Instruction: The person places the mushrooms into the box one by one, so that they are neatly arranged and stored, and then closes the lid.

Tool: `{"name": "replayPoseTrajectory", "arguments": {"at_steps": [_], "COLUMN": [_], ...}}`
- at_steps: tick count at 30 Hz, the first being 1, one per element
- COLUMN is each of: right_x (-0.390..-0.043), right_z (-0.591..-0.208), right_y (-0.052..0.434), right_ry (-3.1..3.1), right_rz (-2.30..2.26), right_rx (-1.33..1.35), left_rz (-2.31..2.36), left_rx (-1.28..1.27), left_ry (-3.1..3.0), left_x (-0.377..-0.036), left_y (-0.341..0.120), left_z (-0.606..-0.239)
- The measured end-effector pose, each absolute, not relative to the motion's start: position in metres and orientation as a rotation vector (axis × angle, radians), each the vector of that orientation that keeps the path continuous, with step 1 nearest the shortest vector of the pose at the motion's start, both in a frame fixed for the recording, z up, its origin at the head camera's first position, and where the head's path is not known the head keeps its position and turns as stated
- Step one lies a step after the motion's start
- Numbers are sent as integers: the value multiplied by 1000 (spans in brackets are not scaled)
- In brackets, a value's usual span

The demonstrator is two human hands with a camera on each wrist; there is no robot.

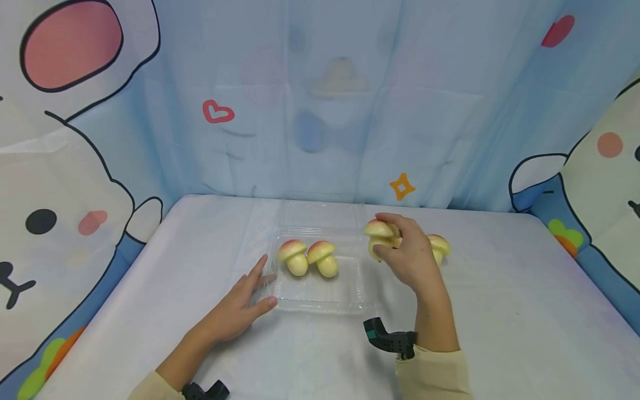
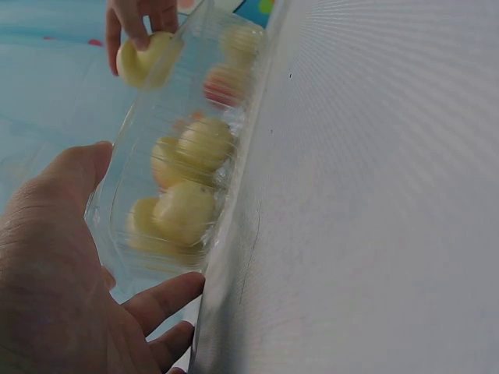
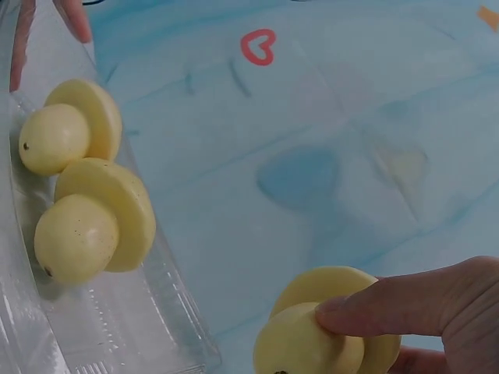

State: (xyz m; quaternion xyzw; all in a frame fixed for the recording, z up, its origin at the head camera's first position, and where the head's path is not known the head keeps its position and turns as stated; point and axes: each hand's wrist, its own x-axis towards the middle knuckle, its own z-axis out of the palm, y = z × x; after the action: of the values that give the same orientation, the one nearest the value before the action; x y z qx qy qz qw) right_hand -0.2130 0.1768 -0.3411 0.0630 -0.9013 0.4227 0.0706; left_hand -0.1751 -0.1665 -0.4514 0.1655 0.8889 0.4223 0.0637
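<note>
Right hand (image 1: 411,256) grasping yellow-pink toy mushroom (image 1: 378,234) just right of clear plastic clamshell tray (image 1: 320,297); 2 more mushrooms (image 1: 308,257) inside tray; left hand (image 1: 239,307) relaxed, fingers straight, touching tray's left edge; 1 mushroom (image 1: 440,246) on white table (image 1: 525,311) behind right hand

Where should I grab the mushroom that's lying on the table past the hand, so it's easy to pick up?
Probably by its stem. The loose mushroom lies on the table behind the right hand, its domed cap looking smooth and slippery. Come down from above, to the hand's right, and pinch the narrower stem under the cap.
</note>
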Motion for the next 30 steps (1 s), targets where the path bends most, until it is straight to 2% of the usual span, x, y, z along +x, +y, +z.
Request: {"name": "replayPoseTrajectory", "arguments": {"at_steps": [30], "right_x": [-222], "right_z": [-360], "right_y": [149], "right_ry": [-2767], "right_rz": [1209], "right_rx": [284], "left_rz": [1291], "left_rx": [513], "left_ry": [2670], "left_x": [-174], "left_y": [-167], "left_z": [-449]}}
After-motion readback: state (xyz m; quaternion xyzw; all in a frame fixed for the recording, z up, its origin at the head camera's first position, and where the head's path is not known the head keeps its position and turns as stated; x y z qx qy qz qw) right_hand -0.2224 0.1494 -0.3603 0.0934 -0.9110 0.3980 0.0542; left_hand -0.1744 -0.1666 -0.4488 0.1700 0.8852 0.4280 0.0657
